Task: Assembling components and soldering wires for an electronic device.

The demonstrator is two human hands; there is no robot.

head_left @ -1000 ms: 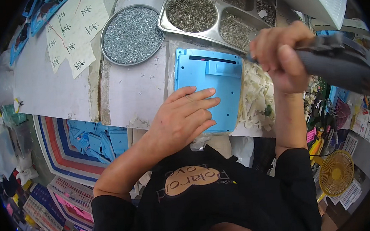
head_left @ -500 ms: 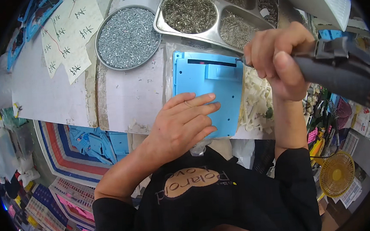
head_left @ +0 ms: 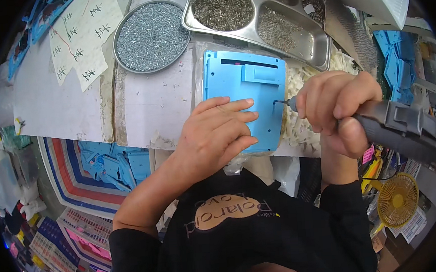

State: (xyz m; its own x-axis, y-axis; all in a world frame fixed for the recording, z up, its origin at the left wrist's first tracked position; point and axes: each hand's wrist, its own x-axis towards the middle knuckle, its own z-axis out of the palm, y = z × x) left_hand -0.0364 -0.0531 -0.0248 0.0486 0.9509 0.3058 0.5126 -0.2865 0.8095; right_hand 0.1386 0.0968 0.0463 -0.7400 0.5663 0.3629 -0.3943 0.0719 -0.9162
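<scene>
A light-blue plastic panel (head_left: 228, 84) with a long slot and a raised block lies on the table in front of me. My left hand (head_left: 211, 132) rests flat on its left part, fingers stretched out over the surface. In my right hand (head_left: 336, 105) is a dark electric screwdriver (head_left: 403, 129), its body pointing back to the right. The bit's tip is at a small hole near the panel's right edge, below the raised block. Whether a screw sits under the tip is too small to tell.
Silvery small screws (head_left: 151, 37) fill a round tray beyond the panel. A steel compartment tray (head_left: 319, 48) holds more small metal parts. White plastic pieces (head_left: 298, 125) are heaped right of the panel. A striped bag (head_left: 66, 172) with blue parts and a yellow fan (head_left: 397, 200) flank me.
My right hand has brought the screwdriver down toward me, from the slot's right end to the hole lower on the panel's right side. My left hand stays on the panel.
</scene>
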